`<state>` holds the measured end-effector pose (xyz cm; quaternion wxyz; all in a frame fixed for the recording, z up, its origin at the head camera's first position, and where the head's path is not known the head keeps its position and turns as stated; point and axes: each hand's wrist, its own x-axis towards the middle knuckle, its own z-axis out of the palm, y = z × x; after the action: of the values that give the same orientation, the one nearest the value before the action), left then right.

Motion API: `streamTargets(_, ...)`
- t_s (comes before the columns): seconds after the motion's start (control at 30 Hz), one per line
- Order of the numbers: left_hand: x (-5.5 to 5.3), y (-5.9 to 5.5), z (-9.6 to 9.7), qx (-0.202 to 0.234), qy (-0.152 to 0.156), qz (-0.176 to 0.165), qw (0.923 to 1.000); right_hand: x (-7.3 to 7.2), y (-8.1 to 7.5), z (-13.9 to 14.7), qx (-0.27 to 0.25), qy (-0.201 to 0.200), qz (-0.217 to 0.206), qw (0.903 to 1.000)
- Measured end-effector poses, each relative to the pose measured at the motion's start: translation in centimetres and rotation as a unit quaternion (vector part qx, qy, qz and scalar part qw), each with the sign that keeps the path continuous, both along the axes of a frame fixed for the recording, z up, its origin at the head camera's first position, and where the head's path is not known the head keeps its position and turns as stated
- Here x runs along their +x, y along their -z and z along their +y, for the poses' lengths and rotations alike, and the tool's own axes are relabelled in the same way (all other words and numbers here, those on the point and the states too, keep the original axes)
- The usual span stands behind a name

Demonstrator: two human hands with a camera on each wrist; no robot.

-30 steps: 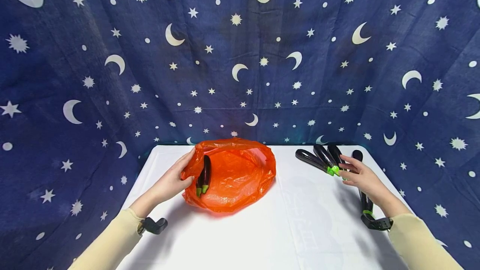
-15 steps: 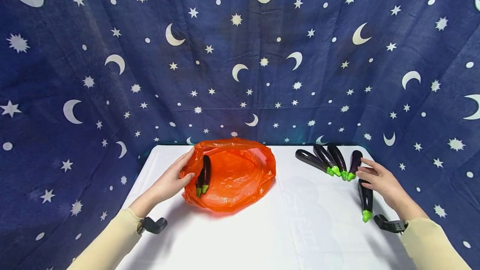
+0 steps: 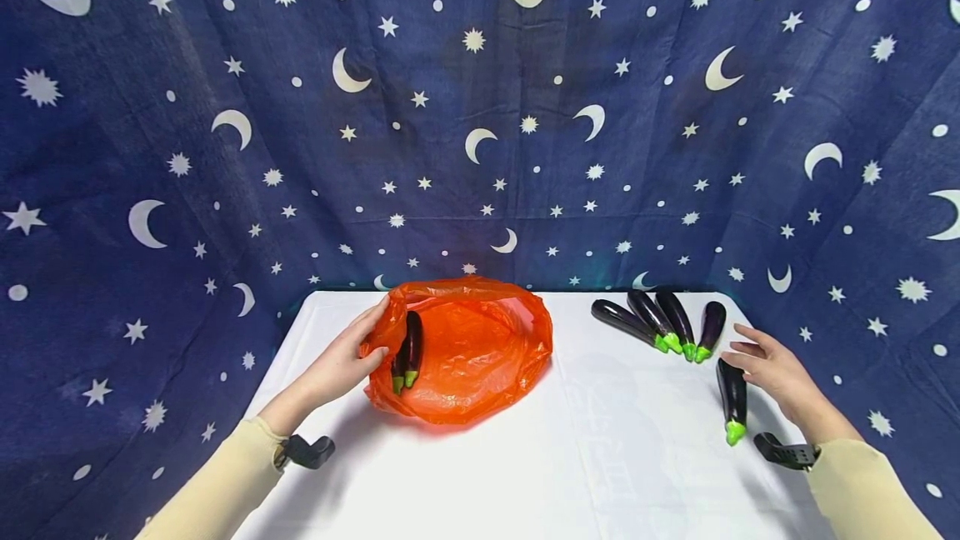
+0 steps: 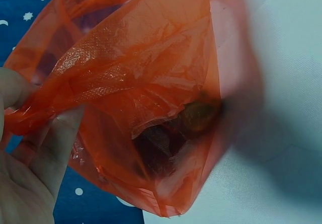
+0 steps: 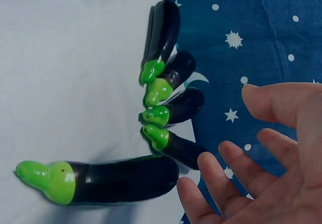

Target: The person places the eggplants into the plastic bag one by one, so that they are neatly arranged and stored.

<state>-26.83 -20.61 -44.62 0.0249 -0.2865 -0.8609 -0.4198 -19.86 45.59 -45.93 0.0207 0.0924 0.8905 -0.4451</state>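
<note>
My left hand [image 3: 343, 363] pinches the left rim of an orange plastic bag [image 3: 472, 357], thumb on one side and fingers on the other. The bag's mouth faces me, and two dark eggplants [image 3: 414, 344] lie inside at its left. In the left wrist view the eggplants show dimly through the film. My right hand [image 3: 772, 369] hovers at the table's right, fingers spread and holding nothing. Just left of it lies a single eggplant [image 5: 121, 179], its green stem end toward me in the head view. Several more eggplants [image 3: 678, 319] fan out behind, stems toward the front.
The white table [image 3: 525, 473] carries the bag at left and the loose eggplants at back right. A dark blue curtain [image 3: 480, 123] with moons and stars surrounds its back and sides. Each wrist wears a black strap [image 3: 309, 450].
My right hand has moved rightward and a little toward me, away from the fanned eggplants, uncovering them and the single one. The left hand and bag have stayed put.
</note>
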Motion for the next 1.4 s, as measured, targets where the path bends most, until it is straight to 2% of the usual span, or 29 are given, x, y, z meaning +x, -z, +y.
streamTargets(0.27,-0.1,0.1,0.1,-0.01,-0.007,0.015,0.9998,0.2,0.5,0.6,-0.005,0.01,-0.022,0.9997)
streamTargets(0.5,0.0,0.1,0.1,-0.009,-0.009,0.004,0.9999,0.2,1.2,1.3,-0.002,0.029,-0.045,0.9986)
streamTargets(0.87,-0.1,-0.1,0.2,-0.008,-0.008,-0.009,0.9999,0.2,2.0,1.7,0.022,0.013,-0.065,0.9975)
streamTargets(1.13,-0.1,-0.2,0.3,-0.006,-0.005,-0.007,0.9999,0.6,2.1,1.9,0.005,0.009,-0.115,0.9934)
streamTargets(1.4,0.0,-0.3,0.3,-0.006,-0.005,-0.01,0.9999,0.8,3.2,2.7,-0.018,0.006,-0.118,0.9928)
